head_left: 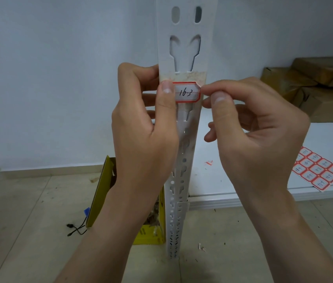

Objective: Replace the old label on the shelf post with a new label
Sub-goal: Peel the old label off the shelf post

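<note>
A white slotted shelf post (185,48) rises through the middle of the view. On it sits a red-bordered white label (187,92) with "16-3" written by hand, over a patch of yellowish old adhesive. My left hand (147,119) wraps round the post, its thumb pressing the label's left end. My right hand (253,127) pinches the label's upper right corner, which is peeled up a little. A sheet of several red-bordered labels (318,170) lies on the white shelf board (263,193) at the right.
A yellow cardboard box (104,190) with scraps stands on the tiled floor left of the post, a black cord (75,229) beside it. Brown cardboard boxes (314,82) are stacked at the shelf's far right. A red label scrap (209,162) lies on the shelf board.
</note>
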Demonstrator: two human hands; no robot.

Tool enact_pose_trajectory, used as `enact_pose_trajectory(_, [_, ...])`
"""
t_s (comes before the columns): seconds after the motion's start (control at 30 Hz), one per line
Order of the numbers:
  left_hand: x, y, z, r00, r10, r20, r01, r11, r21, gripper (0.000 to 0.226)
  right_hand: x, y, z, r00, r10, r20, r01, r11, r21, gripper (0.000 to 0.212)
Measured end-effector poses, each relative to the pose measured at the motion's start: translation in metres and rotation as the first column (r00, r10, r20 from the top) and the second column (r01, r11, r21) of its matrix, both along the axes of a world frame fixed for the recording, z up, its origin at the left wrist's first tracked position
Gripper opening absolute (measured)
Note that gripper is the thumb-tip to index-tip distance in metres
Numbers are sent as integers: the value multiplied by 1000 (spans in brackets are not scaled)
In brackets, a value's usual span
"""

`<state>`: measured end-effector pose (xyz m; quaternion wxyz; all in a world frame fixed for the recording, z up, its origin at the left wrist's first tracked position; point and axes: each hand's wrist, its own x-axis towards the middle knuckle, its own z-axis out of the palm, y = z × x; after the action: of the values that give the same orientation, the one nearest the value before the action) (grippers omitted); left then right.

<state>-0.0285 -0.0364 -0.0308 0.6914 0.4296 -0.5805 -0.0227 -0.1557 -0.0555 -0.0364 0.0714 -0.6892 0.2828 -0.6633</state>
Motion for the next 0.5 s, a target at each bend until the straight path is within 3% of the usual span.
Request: enact_pose_trajectory(0.5, [-1, 0, 1, 1000, -9, -14, 9, 1000, -1, 6, 0, 0, 0, 1000, 5, -1, -5, 1000, 9, 19])
